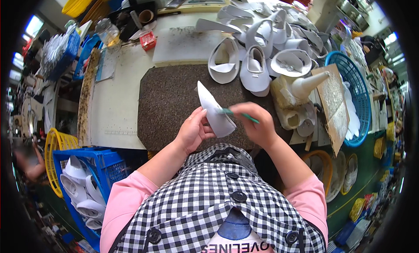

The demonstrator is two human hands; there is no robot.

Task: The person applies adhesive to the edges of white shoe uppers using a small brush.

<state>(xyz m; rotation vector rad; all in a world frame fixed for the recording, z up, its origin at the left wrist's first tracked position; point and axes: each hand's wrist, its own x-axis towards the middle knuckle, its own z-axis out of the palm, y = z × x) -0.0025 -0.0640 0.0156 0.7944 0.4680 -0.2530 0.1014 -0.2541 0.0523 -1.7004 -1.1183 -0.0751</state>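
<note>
A white curved shoe piece (214, 113), pointed at its far end, is pinched along its left edge by the fingers of my left hand (195, 128). It is held up over a dark speckled mat (174, 91). In my right hand (256, 122), slightly smeared by motion, is a slim green stick-like tool (249, 117). The tool's far end reaches the shoe piece's right side, and its tip is too blurred to make out. Beyond the mat's far right edge stand sewn white shoe uppers (255, 74), the nearest a little way past my right hand.
More white uppers and cut pieces are heaped at the back right. A crusted glue container (288, 93) with a pale cone (312, 85) stands right of the mat, beside cardboard (334, 109) and a blue basket (367, 100). At lower left, a blue crate (104, 159) holds white pieces.
</note>
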